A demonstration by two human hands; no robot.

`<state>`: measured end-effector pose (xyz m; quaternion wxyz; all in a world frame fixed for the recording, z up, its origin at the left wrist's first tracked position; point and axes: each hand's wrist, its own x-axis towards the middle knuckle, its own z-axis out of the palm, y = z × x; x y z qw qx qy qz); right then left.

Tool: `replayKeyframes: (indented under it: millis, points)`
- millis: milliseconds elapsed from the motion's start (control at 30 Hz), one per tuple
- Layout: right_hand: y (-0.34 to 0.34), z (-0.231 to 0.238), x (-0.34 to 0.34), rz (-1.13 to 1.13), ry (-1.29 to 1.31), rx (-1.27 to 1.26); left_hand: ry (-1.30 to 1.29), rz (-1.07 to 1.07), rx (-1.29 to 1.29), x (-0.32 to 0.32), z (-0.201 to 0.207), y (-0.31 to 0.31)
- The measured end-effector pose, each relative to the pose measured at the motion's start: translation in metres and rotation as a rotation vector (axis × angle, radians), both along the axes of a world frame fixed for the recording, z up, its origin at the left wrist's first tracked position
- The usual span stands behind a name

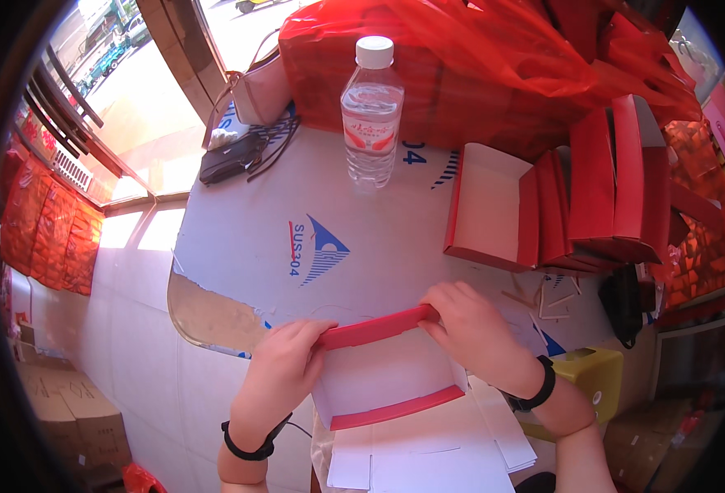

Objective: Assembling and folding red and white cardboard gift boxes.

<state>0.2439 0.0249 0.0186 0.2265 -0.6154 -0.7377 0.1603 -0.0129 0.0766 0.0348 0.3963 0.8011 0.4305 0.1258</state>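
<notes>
I wear this camera on my head, the left of a side-by-side pair, so it looks from above the table's [239, 238] near edge, steeply down and forward. My left hand [284, 361], right hand [471, 329] and the red cardboard box [391, 368] are close to the lens; the red plastic bag [477, 62] along the far edge is farther off. Its wide fisheye bends straight lines and reaches past the left edge to the floor [149, 329] and doorway [145, 90].

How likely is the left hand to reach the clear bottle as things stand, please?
Probably yes: nothing stands between the left hand and the bottle, though that hand holds the open red box.
</notes>
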Motion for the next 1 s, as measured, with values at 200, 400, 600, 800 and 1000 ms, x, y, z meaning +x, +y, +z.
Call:
replayKeyframes:
  millis: [200,400,600,800,1000]
  points:
    - [0.015,-0.011,-0.007,0.091,-0.277,0.107,0.318,-0.184,0.431,0.030,-0.004,0.010]
    - [0.022,-0.013,-0.010,0.178,-0.286,0.132,0.262,-0.196,0.478,0.038,-0.012,0.016]
    - [0.023,-0.009,-0.011,0.177,-0.245,0.134,0.297,-0.224,0.529,0.036,-0.017,0.018]
    - [0.021,-0.021,-0.016,0.314,-0.174,0.113,0.253,-0.320,0.631,0.041,-0.022,0.012]
    - [0.016,-0.016,-0.021,0.312,-0.247,0.131,0.250,-0.291,0.622,0.041,-0.025,0.011]
